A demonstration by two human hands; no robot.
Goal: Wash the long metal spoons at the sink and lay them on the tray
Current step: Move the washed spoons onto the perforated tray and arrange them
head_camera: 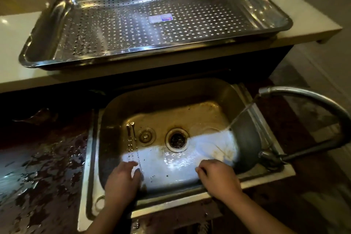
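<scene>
Two long metal spoons (131,138) lie side by side on the left of the sink (247,138) floor, handle ends pointing away from me. My left hand (123,182) rests over their near ends, fingers curled down onto them; the bowls are hidden under it. At the sink's front right edge, my right hand (218,176) has its fingers bent and nothing visible in it. A large perforated steel tray (57,15) sits on the pale counter beyond the sink, with only a label on its floor.
A curved tap (303,95) on the right pours water into the sink's right side. The drain (177,139) and a loose strainer plug (146,136) lie mid-sink. Left of the sink, the dark counter (38,167) is wet.
</scene>
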